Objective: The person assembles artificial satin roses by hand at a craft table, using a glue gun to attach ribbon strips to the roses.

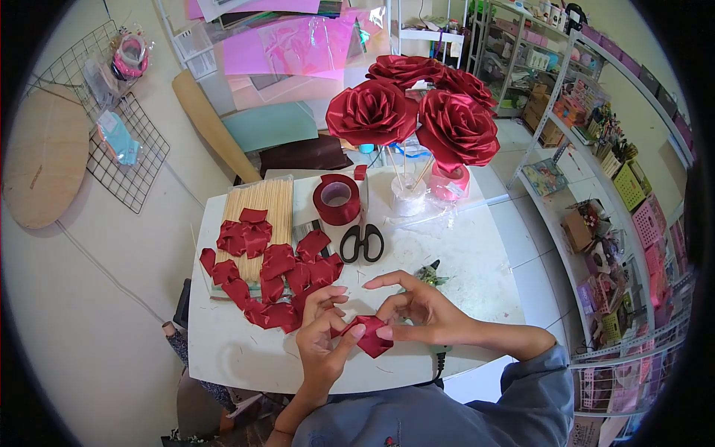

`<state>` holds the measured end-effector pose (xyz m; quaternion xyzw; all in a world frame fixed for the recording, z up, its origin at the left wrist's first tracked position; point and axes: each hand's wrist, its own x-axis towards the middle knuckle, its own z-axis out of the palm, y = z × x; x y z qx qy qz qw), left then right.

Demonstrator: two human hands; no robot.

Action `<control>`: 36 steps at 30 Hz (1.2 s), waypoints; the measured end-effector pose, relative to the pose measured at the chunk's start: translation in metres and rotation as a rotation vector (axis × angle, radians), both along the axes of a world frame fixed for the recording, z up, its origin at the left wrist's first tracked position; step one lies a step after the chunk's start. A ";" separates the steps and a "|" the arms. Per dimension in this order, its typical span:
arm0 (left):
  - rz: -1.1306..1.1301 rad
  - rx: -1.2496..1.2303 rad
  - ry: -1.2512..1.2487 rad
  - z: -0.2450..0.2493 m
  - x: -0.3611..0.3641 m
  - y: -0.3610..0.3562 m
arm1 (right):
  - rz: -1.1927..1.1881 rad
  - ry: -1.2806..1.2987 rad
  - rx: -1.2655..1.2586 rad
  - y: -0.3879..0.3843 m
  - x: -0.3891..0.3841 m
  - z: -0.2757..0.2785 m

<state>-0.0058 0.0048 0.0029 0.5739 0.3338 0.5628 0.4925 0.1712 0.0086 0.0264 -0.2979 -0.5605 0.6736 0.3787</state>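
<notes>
Between my two hands, near the table's front edge, is a small red satin petal. My left hand pinches its left side with thumb and fingers. On its right side, my right hand pinches it too, index finger stretched out. To the left lies a pile of red satin petals, some resting on a bundle of wooden sticks. Black-handled scissors lie beyond my hands, beside a roll of red ribbon.
Finished red ribbon roses stand on sticks in a white holder at the table's back right. A pink roll is beside it. Right of the scissors lies a green-tipped tool, with a cord at the front edge. Shelves line the right.
</notes>
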 end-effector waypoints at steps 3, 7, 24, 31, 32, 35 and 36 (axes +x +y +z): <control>0.013 0.022 -0.001 -0.002 0.001 0.000 | -0.009 0.015 0.019 -0.002 -0.003 -0.003; 0.047 0.016 -0.026 -0.003 0.001 0.000 | -0.365 -0.277 0.613 -0.005 -0.005 -0.001; 0.084 0.160 0.151 -0.003 0.001 0.002 | -0.518 -0.403 0.740 -0.003 0.018 0.020; 0.027 0.048 0.042 -0.002 0.000 0.002 | -1.087 -0.292 0.883 0.000 0.071 0.046; 0.015 0.045 0.030 -0.002 0.000 0.002 | -1.197 -0.256 0.911 -0.002 0.082 0.051; 0.017 0.000 0.001 0.000 0.000 0.002 | -1.574 -0.080 0.899 -0.017 0.128 0.062; 0.024 0.000 -0.004 0.000 -0.002 0.003 | -1.713 0.027 0.837 -0.025 0.143 0.066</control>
